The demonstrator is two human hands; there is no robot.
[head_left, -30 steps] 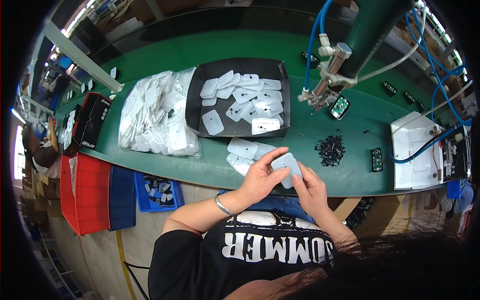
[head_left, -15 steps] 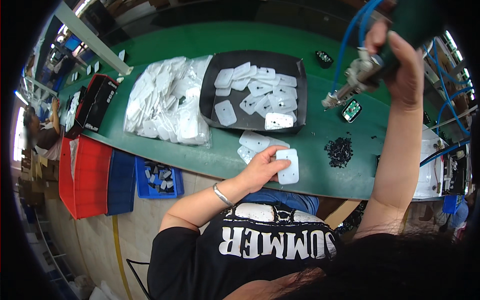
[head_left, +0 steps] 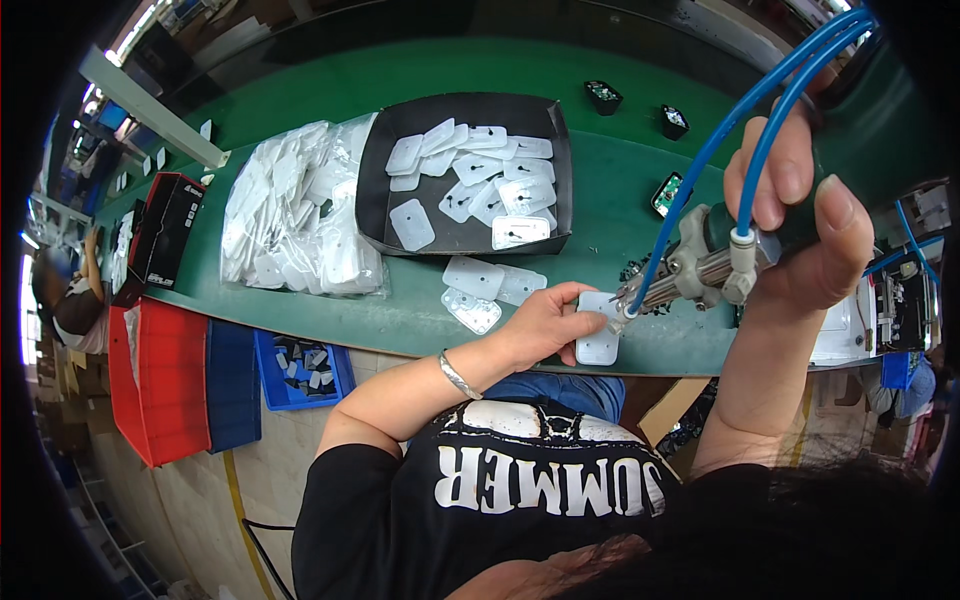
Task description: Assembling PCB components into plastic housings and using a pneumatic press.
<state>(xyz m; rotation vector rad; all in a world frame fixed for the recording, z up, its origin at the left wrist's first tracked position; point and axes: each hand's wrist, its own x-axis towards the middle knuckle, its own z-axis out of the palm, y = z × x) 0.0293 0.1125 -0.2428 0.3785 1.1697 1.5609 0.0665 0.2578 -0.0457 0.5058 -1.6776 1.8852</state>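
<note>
My left hand (head_left: 545, 325) pinches a white rounded plastic cover plate (head_left: 598, 350) at the table's front edge, thumb on top. Wrapped around a dark green pneumatic screwdriver (head_left: 690, 275) with a metal nose and blue air hoses (head_left: 742, 130), my right hand (head_left: 810, 205) tilts it down to the left. The tool's tip sits at the plate's upper right, close to my left thumb; whether it touches cannot be made out. A few loose cover plates (head_left: 472, 278) lie left of my left hand. Small black parts (head_left: 632, 270) are partly hidden behind the tool.
A black tray (head_left: 562, 195) of cover plates stands beyond my left hand, beside a clear bag (head_left: 300, 215) full of them. Black housings with circuit boards (head_left: 664, 193) lie on the green table. Red (head_left: 160, 385) and blue (head_left: 235, 385) bins stand at the left; a person (head_left: 75, 290) sits farther off.
My right hand has brought the screwdriver down and nearer, its tip now at the cover plate. My left hand still holds the plate, and the view has shifted slightly.
</note>
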